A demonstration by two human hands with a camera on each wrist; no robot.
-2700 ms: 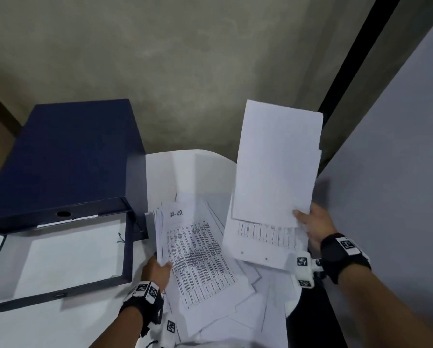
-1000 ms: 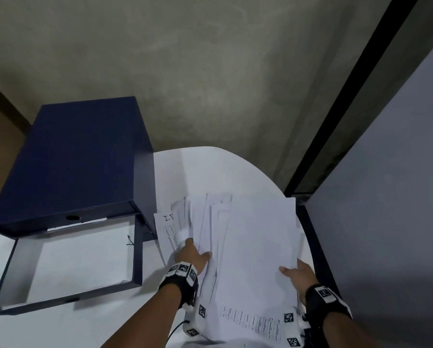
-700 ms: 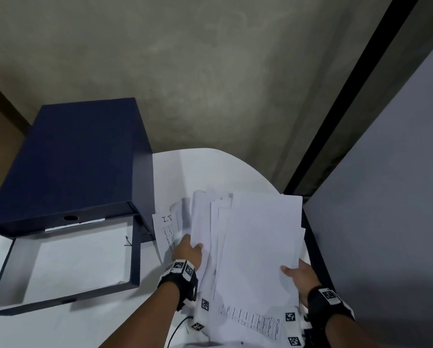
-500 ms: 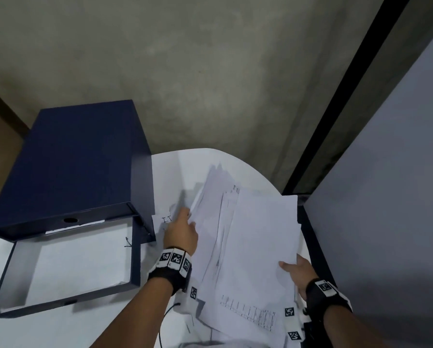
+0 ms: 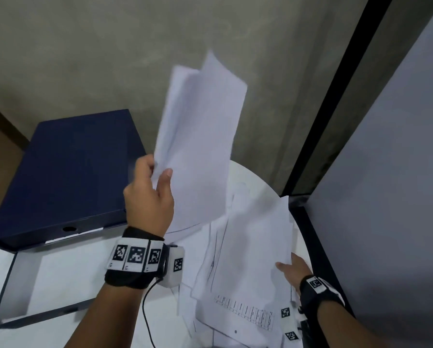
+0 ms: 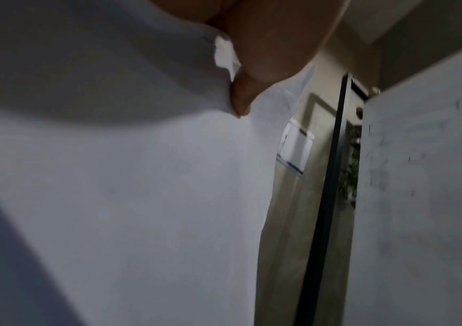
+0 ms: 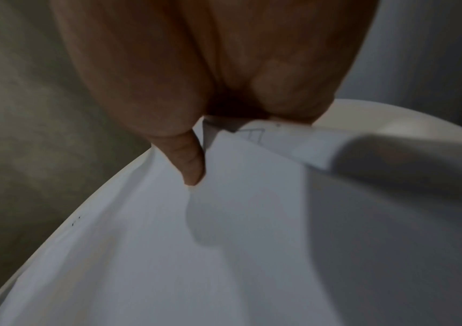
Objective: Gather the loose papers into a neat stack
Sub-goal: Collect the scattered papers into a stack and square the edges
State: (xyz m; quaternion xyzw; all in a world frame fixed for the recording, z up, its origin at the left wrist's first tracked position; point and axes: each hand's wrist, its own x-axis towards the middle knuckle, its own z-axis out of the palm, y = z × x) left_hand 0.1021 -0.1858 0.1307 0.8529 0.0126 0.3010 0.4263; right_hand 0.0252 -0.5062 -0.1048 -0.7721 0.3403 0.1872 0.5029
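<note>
My left hand (image 5: 152, 187) grips a bunch of white sheets (image 5: 197, 136) by their lower left edge and holds them upright above the table. Its thumb pinches the paper (image 6: 140, 187) in the left wrist view. A loose pile of papers (image 5: 250, 259) lies fanned on the white round table (image 5: 258, 187), some showing printed tables. My right hand (image 5: 292, 268) holds the right edge of that pile, thumb on top. In the right wrist view its thumb presses the top sheet (image 7: 224, 242) and the fingers go under the pile.
A dark blue box file (image 5: 67, 172) stands open at the left, its lid raised and its shallow tray (image 5: 24, 280) lined white. A grey partition (image 5: 386, 197) closes the right side. A concrete wall (image 5: 110, 59) is behind the table.
My left hand has lifted a bunch of sheets off the pile and raised them high. My right hand has stayed on the pile's right edge.
</note>
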